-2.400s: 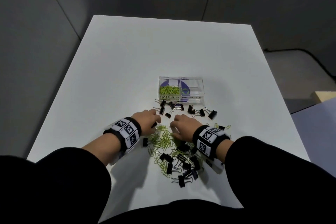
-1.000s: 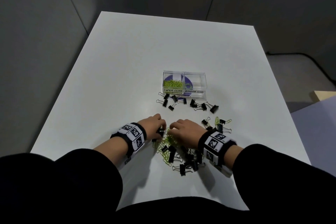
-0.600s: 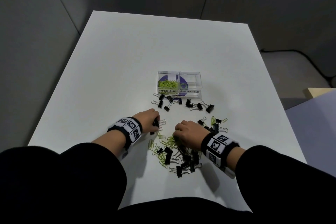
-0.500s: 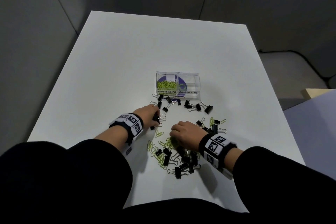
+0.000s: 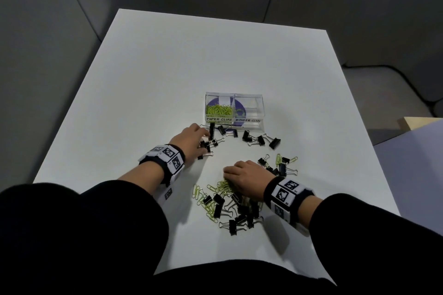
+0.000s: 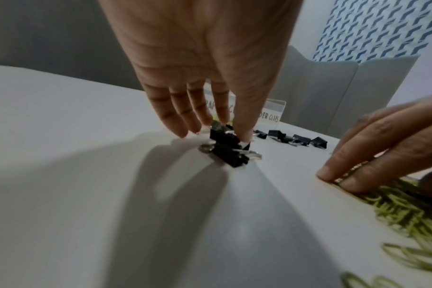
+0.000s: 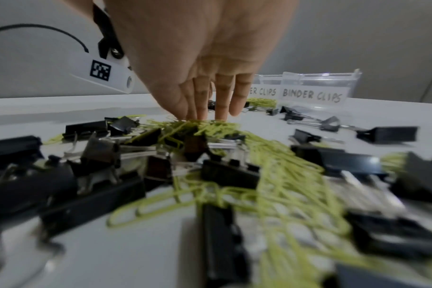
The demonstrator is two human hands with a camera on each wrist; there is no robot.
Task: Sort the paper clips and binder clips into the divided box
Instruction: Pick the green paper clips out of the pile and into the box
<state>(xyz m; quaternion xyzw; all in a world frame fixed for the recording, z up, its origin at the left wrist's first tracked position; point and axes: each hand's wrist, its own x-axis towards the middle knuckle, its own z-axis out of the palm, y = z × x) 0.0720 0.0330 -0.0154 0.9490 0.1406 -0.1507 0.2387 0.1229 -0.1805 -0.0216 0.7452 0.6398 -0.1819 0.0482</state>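
Since a moment ago, your left hand (image 5: 191, 140) is pushing binder clips (image 6: 228, 151) forward across the tabletop (image 5: 167, 67) toward the divided box (image 5: 235, 112), its grip wide with straight fingers. Keep sliding them low and together. To the right, your right hand (image 5: 247, 176) is pressing straight, loose fingertips onto the green paper clips (image 7: 210, 126); gather those apart from the black ones.

Black long sleeves (image 5: 72, 223), black wristbands (image 5: 285, 193) with white square-coded marker tags (image 7: 100, 70)
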